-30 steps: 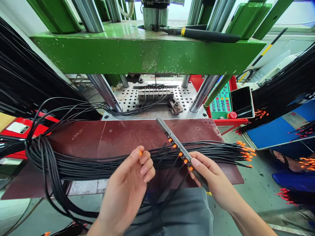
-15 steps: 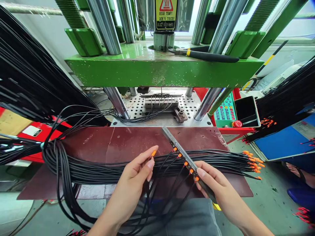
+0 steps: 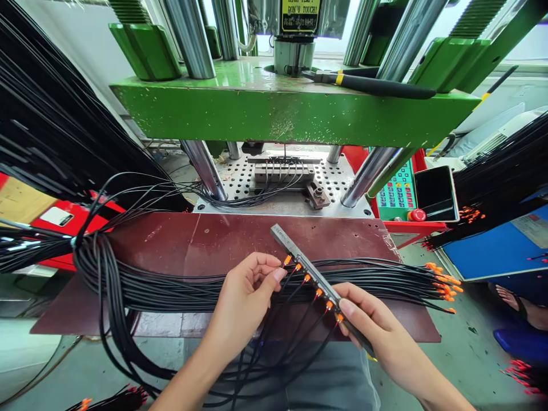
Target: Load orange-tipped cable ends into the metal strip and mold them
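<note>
My right hand grips the lower end of a narrow grey metal bar, held at a slant above the brown board. Along the bar's near side sits a row of orange cable ends, with thin black cables trailing down from them. My left hand pinches a black cable just below its orange tip, which is against the bar at the upper end of the row. Behind both hands, a thick bundle of black cables lies across the board, its loose orange tips at the right.
A green press stands ahead, with pliers on its plate. Below, a metal block with cables rests on a perforated plate. A control panel is at right; hanging cables flank the left. Someone's foot shows at right.
My left hand has moved right, bringing the orange-tipped cable from beside the bar to its upper end. The bar has shifted slightly left. The view has tilted down a little.
</note>
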`<act>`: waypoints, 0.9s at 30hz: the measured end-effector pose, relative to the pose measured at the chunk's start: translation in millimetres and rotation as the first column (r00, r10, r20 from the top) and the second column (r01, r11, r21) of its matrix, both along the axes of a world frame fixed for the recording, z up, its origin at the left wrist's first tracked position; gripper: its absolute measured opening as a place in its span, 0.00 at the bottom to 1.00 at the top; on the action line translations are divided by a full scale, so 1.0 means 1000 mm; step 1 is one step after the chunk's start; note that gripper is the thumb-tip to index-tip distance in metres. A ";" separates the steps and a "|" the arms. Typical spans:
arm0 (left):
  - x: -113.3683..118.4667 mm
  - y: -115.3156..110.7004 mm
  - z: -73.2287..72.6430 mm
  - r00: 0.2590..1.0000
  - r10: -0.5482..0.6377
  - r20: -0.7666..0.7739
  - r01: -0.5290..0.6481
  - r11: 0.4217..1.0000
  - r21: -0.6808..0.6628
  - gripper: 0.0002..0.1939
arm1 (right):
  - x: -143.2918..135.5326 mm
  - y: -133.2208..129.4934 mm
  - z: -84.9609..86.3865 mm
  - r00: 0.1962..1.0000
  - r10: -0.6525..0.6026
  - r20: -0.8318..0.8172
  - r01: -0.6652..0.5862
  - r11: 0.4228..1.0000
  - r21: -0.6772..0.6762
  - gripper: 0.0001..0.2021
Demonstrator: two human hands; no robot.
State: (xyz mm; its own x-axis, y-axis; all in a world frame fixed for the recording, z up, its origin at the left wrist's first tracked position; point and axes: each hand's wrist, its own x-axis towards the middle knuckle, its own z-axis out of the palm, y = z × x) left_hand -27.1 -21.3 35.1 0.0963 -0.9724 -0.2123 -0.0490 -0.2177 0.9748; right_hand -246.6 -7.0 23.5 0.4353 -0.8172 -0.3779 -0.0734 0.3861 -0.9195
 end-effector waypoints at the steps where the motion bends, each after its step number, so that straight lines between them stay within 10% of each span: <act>1: 0.000 0.000 0.001 1.000 -0.006 0.010 0.006 1.000 -0.005 0.10 | 0.000 0.000 0.000 1.000 0.005 -0.005 -0.005 1.000 0.001 0.20; 17: 0.008 -0.006 0.001 0.962 -0.049 0.270 0.070 0.995 -0.069 0.08 | 0.002 0.003 -0.006 0.989 0.032 -0.144 -0.052 0.989 -0.137 0.20; 27: 0.006 -0.021 0.008 0.988 -0.090 0.126 0.094 0.995 -0.025 0.08 | 0.001 -0.007 0.004 0.991 0.085 -0.107 -0.086 0.996 -0.011 0.22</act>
